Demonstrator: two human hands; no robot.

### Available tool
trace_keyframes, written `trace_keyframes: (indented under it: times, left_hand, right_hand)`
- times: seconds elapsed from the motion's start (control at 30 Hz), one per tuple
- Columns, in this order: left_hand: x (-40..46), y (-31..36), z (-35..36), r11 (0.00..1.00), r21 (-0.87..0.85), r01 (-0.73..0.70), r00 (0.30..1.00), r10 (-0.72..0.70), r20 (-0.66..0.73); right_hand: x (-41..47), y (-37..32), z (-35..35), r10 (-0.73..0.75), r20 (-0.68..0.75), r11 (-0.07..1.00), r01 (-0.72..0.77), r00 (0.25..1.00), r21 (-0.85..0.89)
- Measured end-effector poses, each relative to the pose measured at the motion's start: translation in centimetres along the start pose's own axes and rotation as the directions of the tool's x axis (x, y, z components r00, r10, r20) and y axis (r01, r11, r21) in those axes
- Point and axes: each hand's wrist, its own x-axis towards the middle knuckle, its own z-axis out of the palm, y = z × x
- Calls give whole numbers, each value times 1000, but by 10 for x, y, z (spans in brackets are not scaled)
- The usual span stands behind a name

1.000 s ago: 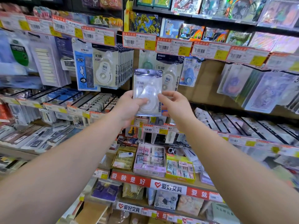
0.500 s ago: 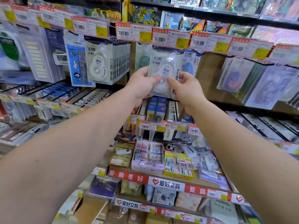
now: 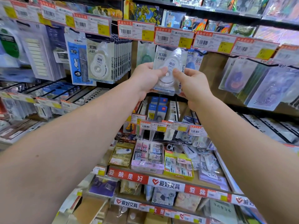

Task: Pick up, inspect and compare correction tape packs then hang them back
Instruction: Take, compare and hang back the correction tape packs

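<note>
While our left hand (image 3: 146,78) and right hand (image 3: 192,85) grip it, the clear plastic blister pack (image 3: 169,70) encloses a white round correction tape.

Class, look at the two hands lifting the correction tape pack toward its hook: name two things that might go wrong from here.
1. The correction tape pack has its top up behind the price tags, so the hook is hidden and the hole may miss it.
2. Left hand and right hand pinch only its lower half; the grip might let it tilt or slip.
</note>
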Motion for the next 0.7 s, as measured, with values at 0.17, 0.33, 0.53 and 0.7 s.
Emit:
trace_keyframes:
  times: [0.17,0.33,0.53,0.7]
  left_hand:
    - [-2,-4,-4,999,-4,36,999,-35,17]
    - [-6,-6,-4,998,-33,55,998,-55,15]
    - [-6,-9,-2,998,-63,13,999,-15,-38]
    - [-3,-19,-2,996,83,22,992,-12,-124]
  right_hand:
    - [1,0,5,-10,-15,995,9,1000,-97]
    - [0,3,2,30,-13,996,-31,999,-84]
    - [-1,1,1,29,-21,997,-31,999,-68]
    - [3,5,5,37,-28,989,-41,999,-145]
